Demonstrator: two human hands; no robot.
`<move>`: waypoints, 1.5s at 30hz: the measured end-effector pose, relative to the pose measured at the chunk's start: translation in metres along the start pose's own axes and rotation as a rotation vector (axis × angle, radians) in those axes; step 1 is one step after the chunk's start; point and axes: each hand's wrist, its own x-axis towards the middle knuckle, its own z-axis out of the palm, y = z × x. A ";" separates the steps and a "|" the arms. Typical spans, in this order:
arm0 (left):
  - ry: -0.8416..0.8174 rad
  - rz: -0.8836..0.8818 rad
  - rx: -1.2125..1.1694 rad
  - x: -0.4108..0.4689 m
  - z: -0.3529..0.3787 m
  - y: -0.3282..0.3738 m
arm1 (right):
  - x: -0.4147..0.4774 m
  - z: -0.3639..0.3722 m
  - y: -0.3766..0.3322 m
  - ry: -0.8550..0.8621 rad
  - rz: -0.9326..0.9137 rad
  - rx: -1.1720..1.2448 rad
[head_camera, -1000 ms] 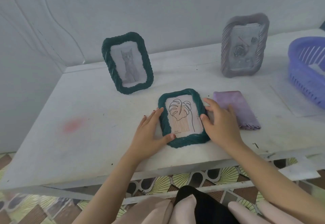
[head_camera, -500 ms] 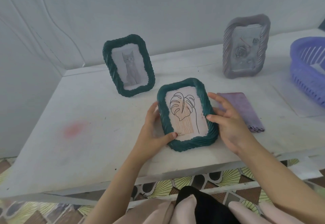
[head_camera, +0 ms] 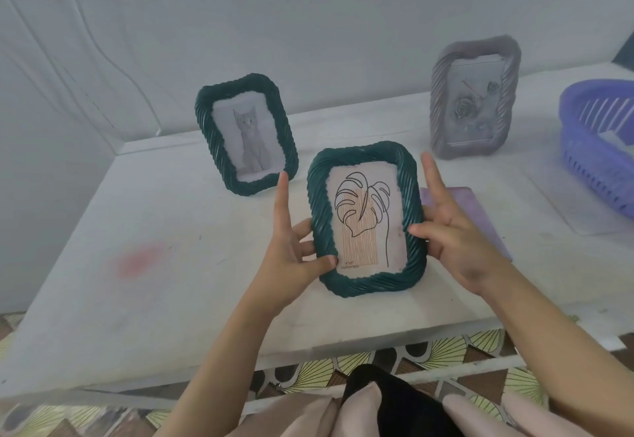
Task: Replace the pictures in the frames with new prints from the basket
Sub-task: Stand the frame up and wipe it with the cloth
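Note:
I hold a dark green frame (head_camera: 408, 176) with a leaf line drawing upright above the white table (head_camera: 144, 265). My left hand (head_camera: 291, 251) grips its left edge, thumb on the front, index finger pointing up. My right hand (head_camera: 456, 241) grips its right edge, thumb on the front, index finger raised. A second green frame (head_camera: 206, 117) with a grey cat picture stands behind to the left. A grey frame (head_camera: 439, 93) with a rose picture stands at the back right. The purple basket (head_camera: 583, 148) sits at the far right; a pale sheet shows inside it.
A folded purple cloth (head_camera: 477, 217) lies on the table behind my right hand. A flat sheet (head_camera: 555, 193) lies under the basket. A red stain (head_camera: 140, 258) marks the table's left part. The wall runs close behind the frames. Patterned floor shows below the table's front edge.
The leaf frame went from lying flat on the table to being lifted and tilted upright toward me. Both hands rose with it, and both index fingers now stick out.

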 end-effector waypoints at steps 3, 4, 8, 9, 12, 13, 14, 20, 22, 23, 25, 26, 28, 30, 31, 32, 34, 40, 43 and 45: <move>-0.033 0.003 0.042 0.007 0.002 0.008 | 0.006 -0.005 -0.009 0.030 -0.053 0.008; -0.045 0.005 0.052 0.010 0.002 0.009 | 0.008 -0.008 -0.012 0.038 -0.066 0.008; -0.071 0.021 0.083 0.024 0.006 0.017 | 0.020 -0.022 -0.022 0.010 -0.136 0.047; -0.075 0.027 0.090 0.029 0.007 0.019 | 0.024 -0.026 -0.025 0.001 -0.148 0.068; -0.076 0.044 0.150 0.046 0.008 0.025 | 0.040 -0.033 -0.037 -0.013 -0.170 0.063; -0.070 0.050 0.174 0.053 0.009 0.027 | 0.048 -0.036 -0.040 -0.015 -0.178 0.055; -0.062 0.057 0.199 0.061 0.009 0.029 | 0.055 -0.039 -0.044 -0.020 -0.184 0.044; 0.045 0.091 0.308 0.110 0.010 0.035 | 0.101 -0.051 -0.066 -0.085 -0.244 0.038; 0.068 0.094 0.320 0.123 0.010 0.035 | 0.116 -0.055 -0.068 -0.099 -0.242 0.063; 0.077 0.094 0.323 0.129 0.009 0.036 | 0.123 -0.056 -0.068 -0.098 -0.241 0.076; 0.098 0.100 0.331 0.141 0.006 0.036 | 0.136 -0.058 -0.069 -0.092 -0.236 0.116; 0.110 0.104 0.338 0.146 0.005 0.036 | 0.143 -0.059 -0.069 -0.089 -0.231 0.140; 0.132 0.111 0.357 0.157 0.002 0.036 | 0.155 -0.061 -0.068 -0.089 -0.226 0.175; 0.158 0.119 0.371 0.168 0.000 0.035 | 0.167 -0.061 -0.068 -0.089 -0.213 0.190; 0.171 0.121 0.376 0.173 -0.001 0.034 | 0.172 -0.062 -0.068 -0.085 -0.202 0.197; 0.182 0.121 0.379 0.178 -0.003 0.032 | 0.177 -0.062 -0.069 -0.079 -0.190 0.206; 0.200 0.124 0.391 0.185 -0.006 0.029 | 0.185 -0.063 -0.069 -0.067 -0.165 0.221; 0.208 0.099 0.437 0.196 -0.010 0.019 | 0.203 -0.069 -0.059 -0.038 -0.087 0.295; 0.203 0.080 0.448 0.197 -0.011 0.016 | 0.208 -0.071 -0.053 -0.041 -0.068 0.318; 0.197 0.067 0.456 0.198 -0.012 0.015 | 0.210 -0.071 -0.051 -0.037 -0.065 0.313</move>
